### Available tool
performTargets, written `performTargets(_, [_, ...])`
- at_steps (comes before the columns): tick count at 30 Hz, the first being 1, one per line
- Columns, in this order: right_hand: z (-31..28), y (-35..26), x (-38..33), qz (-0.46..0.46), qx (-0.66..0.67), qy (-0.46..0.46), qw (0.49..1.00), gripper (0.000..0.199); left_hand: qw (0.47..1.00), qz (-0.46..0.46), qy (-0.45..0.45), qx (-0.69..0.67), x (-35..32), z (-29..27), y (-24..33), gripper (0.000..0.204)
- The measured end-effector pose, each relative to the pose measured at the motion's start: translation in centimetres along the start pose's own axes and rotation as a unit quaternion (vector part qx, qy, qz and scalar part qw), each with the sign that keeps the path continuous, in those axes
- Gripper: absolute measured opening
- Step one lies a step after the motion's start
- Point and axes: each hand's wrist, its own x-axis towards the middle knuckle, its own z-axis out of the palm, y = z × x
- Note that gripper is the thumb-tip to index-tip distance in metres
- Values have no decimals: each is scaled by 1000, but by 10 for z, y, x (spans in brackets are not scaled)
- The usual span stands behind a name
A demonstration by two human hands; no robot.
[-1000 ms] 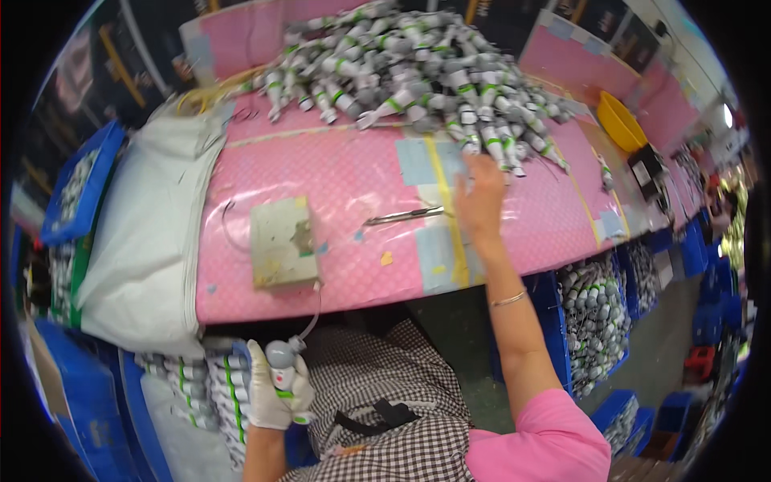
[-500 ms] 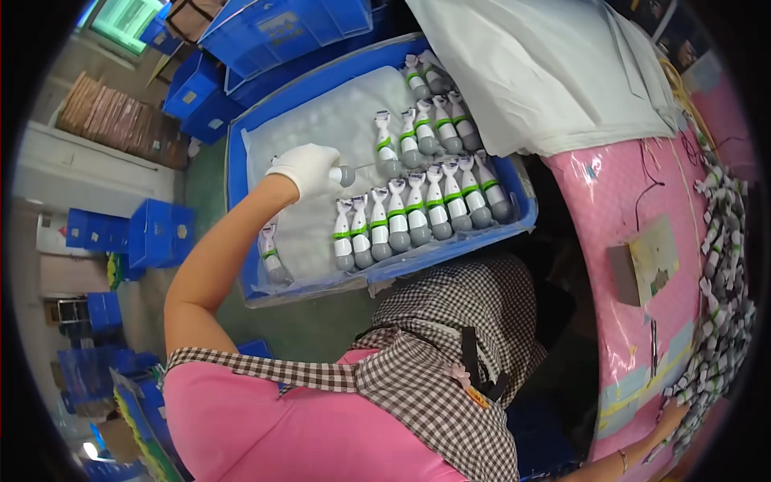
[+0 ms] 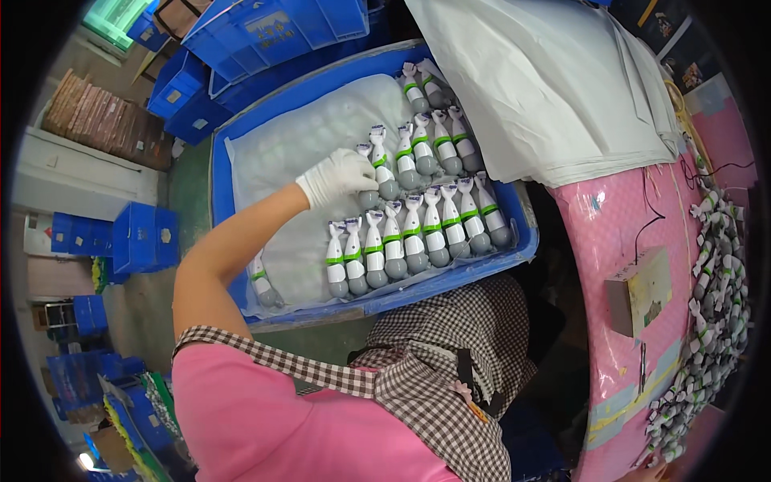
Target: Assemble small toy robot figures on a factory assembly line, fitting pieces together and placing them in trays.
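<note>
My left hand (image 3: 337, 178), in a white glove, has its fingers closed on a small rocket-shaped piece (image 3: 368, 198) at the left end of the middle row. That piece has a grey round end; the glove hides most of its body. Similar pieces (image 3: 383, 172), white with a green band and flared tail, stand beside it in rows inside a blue crate (image 3: 226, 128). A white sheet (image 3: 281, 136) lines the crate under them. At the lower right edge only a sliver of my right hand (image 3: 655, 473) shows, beside a pile of the pieces (image 3: 707, 321); its fingers are hidden.
To the right is a table with a pink cover (image 3: 590, 241), carrying a stack of white sheets (image 3: 554, 104) and a small box (image 3: 639, 293). A pen-like tool (image 3: 642, 368) lies there. Blue crates (image 3: 273, 32) stand behind, and flattened cardboard (image 3: 104, 120) at left.
My left hand has moved right, bringing its piece to the left end of the middle row. My right hand has slid down toward the lower edge and mostly out of view.
</note>
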Motion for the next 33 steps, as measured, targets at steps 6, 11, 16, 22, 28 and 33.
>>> performTargets(6, [-30, -63, -28, -117, -27, 51, 991, 39, 975, -157, 152, 31, -3, 3, 23, 25])
performTargets(11, [-32, -258, -28, -200, -31, 89, 975, 38, 680, -662, 186, -254, -13, 31, 21, 26])
performTargets(16, [11, -338, -29, -228, 402, 53, 885, 31, 525, -703, 92, -470, 16, 41, 26, 35])
performTargets(22, [9, -391, -41, 140, 617, -40, 773, 38, 377, -709, 164, -574, -2, 6, 8, 21])
performTargets(28, [24, -352, -54, 130, 643, -33, 754, 27, 661, -628, 379, -160, -14, -43, 18, 36])
performTargets(33, [23, -363, -61, 123, 629, -50, 766, 27, 719, -632, 267, -110, 20, -2, 59, 49])
